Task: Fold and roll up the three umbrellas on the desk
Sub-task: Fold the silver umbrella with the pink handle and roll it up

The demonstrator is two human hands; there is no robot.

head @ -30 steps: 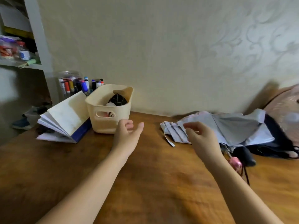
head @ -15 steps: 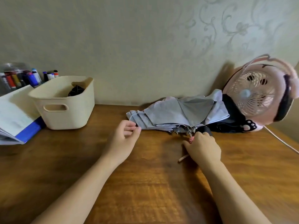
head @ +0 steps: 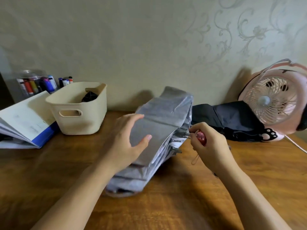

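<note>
A grey umbrella with loose, pleated cloth lies at the desk's middle, its cloth end pointing toward me. My right hand is closed around its pink handle. My left hand rests spread on the grey cloth, thumb and fingers apart. A black umbrella lies unfolded behind, against the fan. A third dark umbrella shows inside the cream basket.
A pink desk fan stands at the back right, its white cord trailing over the wooden desk. An open book with a blue cover lies at the left. A jar of markers stands behind it.
My right hand has taken the pink handle and swung the grey umbrella around toward me. My left hand has moved from the desk onto its cloth. The view has shifted right.
</note>
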